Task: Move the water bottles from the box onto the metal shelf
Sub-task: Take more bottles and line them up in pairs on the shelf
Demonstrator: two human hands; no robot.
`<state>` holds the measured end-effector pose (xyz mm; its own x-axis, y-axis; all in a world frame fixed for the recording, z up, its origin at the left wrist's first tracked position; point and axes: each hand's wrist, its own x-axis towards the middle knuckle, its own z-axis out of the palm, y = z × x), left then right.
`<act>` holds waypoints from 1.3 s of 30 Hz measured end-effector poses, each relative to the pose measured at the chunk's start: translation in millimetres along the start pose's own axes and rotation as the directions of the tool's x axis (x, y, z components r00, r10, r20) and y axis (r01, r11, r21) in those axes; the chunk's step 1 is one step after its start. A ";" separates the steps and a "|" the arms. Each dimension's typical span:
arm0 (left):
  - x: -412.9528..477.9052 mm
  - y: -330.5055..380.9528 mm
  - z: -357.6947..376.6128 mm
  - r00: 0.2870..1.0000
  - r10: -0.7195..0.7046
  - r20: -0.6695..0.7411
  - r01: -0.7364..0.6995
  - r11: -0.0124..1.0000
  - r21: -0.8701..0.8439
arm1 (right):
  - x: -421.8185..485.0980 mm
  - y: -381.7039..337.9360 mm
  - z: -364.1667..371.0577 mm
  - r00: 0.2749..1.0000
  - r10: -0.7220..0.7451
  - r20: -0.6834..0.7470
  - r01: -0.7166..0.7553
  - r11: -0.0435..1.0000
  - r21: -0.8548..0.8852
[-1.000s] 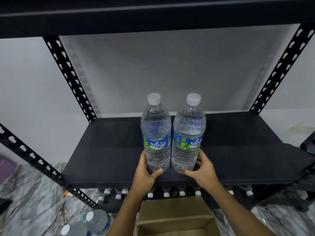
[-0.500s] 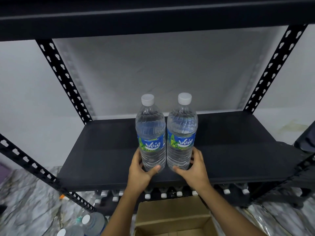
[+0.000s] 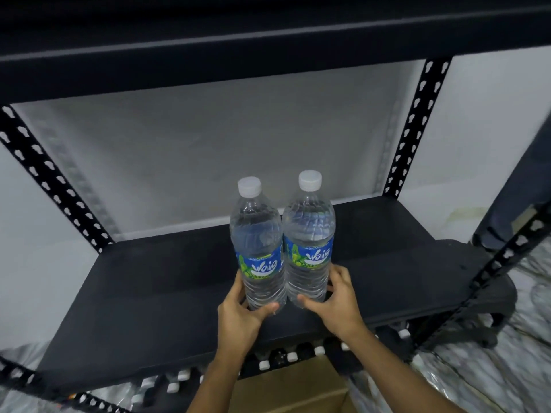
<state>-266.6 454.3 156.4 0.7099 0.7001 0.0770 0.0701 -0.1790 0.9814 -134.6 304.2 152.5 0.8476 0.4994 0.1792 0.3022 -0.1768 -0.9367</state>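
Left bottle (image 3: 258,248) and right bottle (image 3: 308,234) upright on the black metal shelf (image 3: 149,293)
We see them clear, white-capped, blue-green labelled, touching; our left hand (image 3: 241,314) and right hand (image 3: 337,302) still clamp fingers (image 3: 235,290) round their bases, unchanged from half a second ago. Grey wall (image 3: 208,159) at 12 o'clock, cardboard box (image 3: 292,389) at 6.

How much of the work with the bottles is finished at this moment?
Done: white bottle caps show on the level below. In hand: the left hand grips the left clear blue-labelled water bottle, the right hand the right bottle; both stand upright, side by side, on the black metal shelf. Left: letting go; the inside of the brown cardboard box is out of view, so the remainder is unclear.
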 end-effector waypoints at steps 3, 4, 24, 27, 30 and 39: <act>12.9 5.9 39.1 1.000 0.009 0.017 -0.010 0.999 0.038 | 19.0 13.2 -36.3 1.000 0.008 -0.018 -0.008 1.000 -0.019; 19.3 7.1 53.2 1.000 0.012 0.020 -0.014 0.998 0.058 | 25.8 19.2 -48.4 0.999 0.016 -0.029 -0.017 0.999 -0.029; 148.4 51.8 216.9 0.999 0.003 0.051 -0.017 0.960 0.281 | 190.1 73.5 -151.8 0.989 0.061 -0.132 -0.070 0.995 -0.067; 161.5 51.9 225.2 0.996 0.063 0.058 -0.077 0.961 0.264 | 207.8 76.1 -155.2 0.991 -0.005 -0.130 -0.019 0.983 -0.183; 175.4 51.0 233.2 0.993 0.109 0.055 -0.119 0.960 0.252 | 222.0 80.2 -157.8 0.988 -0.046 -0.147 0.025 0.989 -0.144; 214.5 47.6 252.3 0.987 0.139 0.077 -0.152 0.965 0.212 | 247.4 94.1 -160.3 0.983 -0.080 -0.165 0.079 0.997 -0.014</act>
<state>65.9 421.5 175.1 0.7647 0.6130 0.1987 0.1077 -0.4257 0.8984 173.4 275.1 157.0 0.8810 0.3654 0.3006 0.3741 -0.1489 -0.9153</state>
